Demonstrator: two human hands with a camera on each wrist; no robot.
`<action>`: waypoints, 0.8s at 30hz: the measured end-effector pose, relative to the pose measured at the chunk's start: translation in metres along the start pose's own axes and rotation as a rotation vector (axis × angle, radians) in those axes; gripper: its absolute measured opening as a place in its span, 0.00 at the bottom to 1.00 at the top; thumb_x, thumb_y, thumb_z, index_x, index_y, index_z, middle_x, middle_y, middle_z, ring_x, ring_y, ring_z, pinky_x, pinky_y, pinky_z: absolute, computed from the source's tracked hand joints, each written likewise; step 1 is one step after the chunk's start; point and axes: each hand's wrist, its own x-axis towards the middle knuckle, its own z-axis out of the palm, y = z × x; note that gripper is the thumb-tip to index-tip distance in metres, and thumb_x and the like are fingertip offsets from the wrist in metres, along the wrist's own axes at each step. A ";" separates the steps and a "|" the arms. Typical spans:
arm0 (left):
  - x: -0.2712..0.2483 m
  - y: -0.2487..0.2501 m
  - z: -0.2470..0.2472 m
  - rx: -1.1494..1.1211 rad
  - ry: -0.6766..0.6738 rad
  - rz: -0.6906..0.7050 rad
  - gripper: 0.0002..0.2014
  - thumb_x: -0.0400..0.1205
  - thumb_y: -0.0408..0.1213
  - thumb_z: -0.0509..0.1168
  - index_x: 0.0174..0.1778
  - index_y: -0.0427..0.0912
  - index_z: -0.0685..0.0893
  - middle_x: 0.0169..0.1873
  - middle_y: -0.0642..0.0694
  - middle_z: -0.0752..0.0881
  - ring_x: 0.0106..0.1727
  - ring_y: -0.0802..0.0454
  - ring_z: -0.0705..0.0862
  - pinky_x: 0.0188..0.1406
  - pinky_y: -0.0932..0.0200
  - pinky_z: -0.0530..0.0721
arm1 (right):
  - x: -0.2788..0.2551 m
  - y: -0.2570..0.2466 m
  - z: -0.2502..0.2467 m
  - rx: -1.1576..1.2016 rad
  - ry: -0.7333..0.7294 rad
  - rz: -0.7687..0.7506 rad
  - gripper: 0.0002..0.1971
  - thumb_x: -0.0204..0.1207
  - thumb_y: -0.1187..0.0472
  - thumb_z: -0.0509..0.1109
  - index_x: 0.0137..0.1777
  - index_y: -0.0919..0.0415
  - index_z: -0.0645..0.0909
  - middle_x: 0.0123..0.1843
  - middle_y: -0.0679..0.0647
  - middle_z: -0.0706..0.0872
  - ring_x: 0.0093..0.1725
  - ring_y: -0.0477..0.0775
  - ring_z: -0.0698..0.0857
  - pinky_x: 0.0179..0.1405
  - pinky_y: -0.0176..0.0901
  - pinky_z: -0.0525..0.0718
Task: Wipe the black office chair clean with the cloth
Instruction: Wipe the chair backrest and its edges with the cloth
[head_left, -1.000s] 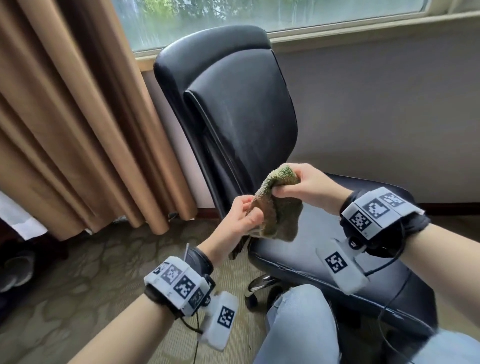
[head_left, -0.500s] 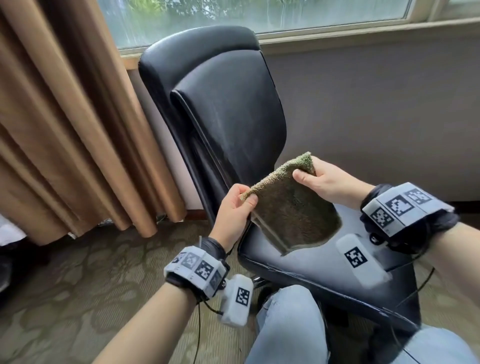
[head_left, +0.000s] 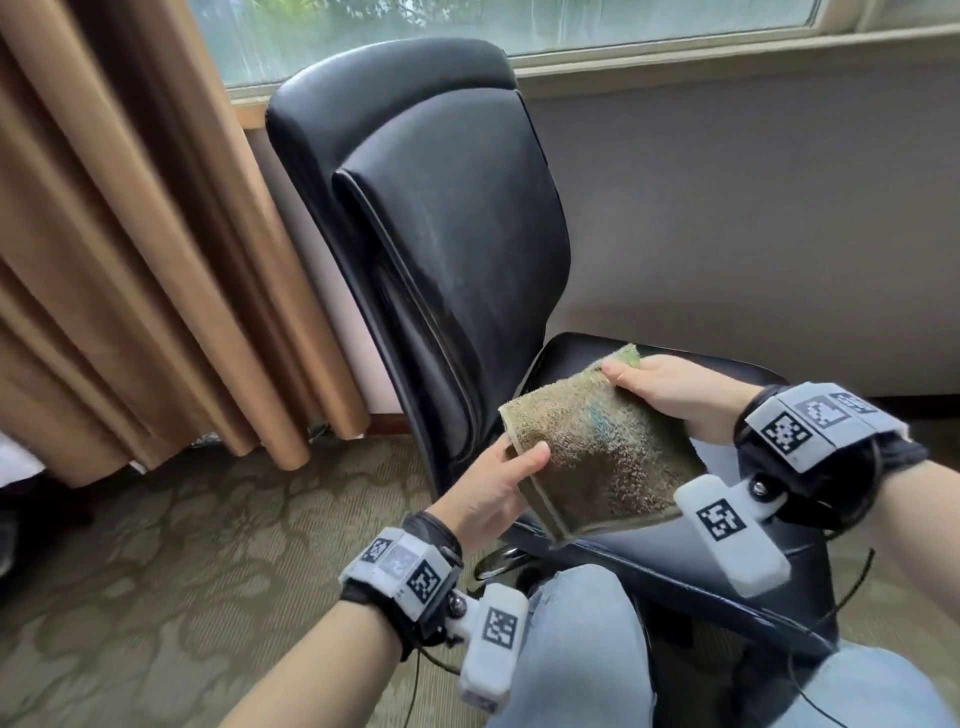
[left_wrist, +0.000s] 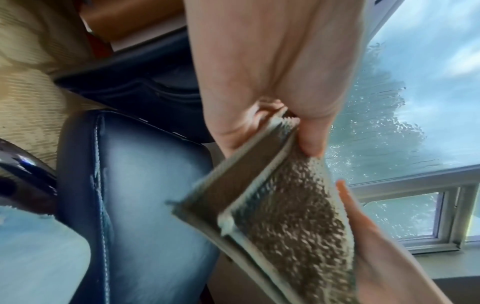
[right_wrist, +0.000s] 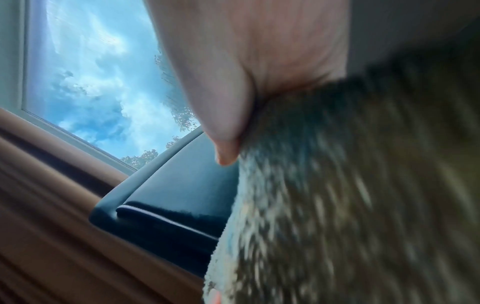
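Note:
The black office chair (head_left: 441, 249) stands under the window, its backrest at centre and its seat (head_left: 675, 551) to the right. An olive-green terry cloth (head_left: 592, 447) is stretched flat over the seat's front left part. My left hand (head_left: 498, 478) pinches its near left corner between thumb and fingers. My right hand (head_left: 670, 389) pinches the far right corner. The left wrist view shows the folded cloth (left_wrist: 283, 207) gripped by the left hand (left_wrist: 272, 115), with the seat (left_wrist: 145, 195) beneath. In the blurred right wrist view the cloth (right_wrist: 363, 195) fills the right, beside the right thumb (right_wrist: 221, 115).
Tan curtains (head_left: 130, 234) hang at the left, close to the backrest. A grey wall (head_left: 753, 208) and window sill (head_left: 675, 52) lie behind the chair. My knees in blue jeans (head_left: 576, 654) are against the seat's front edge. Patterned carpet (head_left: 182, 571) covers the floor.
The cloth was bunched between both hands a second ago; the hands have pulled apart and spread it flat, lowering it toward the seat. The view has shifted slightly.

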 end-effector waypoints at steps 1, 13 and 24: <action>0.000 0.001 0.001 -0.002 0.011 0.001 0.17 0.84 0.31 0.60 0.70 0.40 0.72 0.61 0.39 0.84 0.54 0.49 0.85 0.55 0.55 0.85 | 0.000 0.003 -0.003 -0.019 -0.044 0.065 0.19 0.80 0.50 0.62 0.50 0.68 0.80 0.43 0.60 0.87 0.35 0.51 0.87 0.38 0.38 0.86; -0.004 0.027 -0.005 0.021 -0.042 -0.007 0.18 0.82 0.25 0.57 0.69 0.35 0.75 0.60 0.36 0.84 0.53 0.48 0.85 0.55 0.55 0.84 | -0.009 0.041 -0.030 0.323 -0.156 0.031 0.32 0.60 0.66 0.76 0.68 0.60 0.76 0.53 0.56 0.89 0.42 0.48 0.89 0.33 0.39 0.88; 0.000 0.037 -0.006 -0.383 -0.031 0.005 0.21 0.80 0.18 0.46 0.61 0.33 0.79 0.53 0.33 0.84 0.42 0.45 0.87 0.41 0.50 0.89 | -0.012 0.033 -0.034 0.505 -0.338 -0.202 0.16 0.55 0.58 0.80 0.44 0.58 0.87 0.41 0.53 0.88 0.37 0.49 0.86 0.40 0.46 0.85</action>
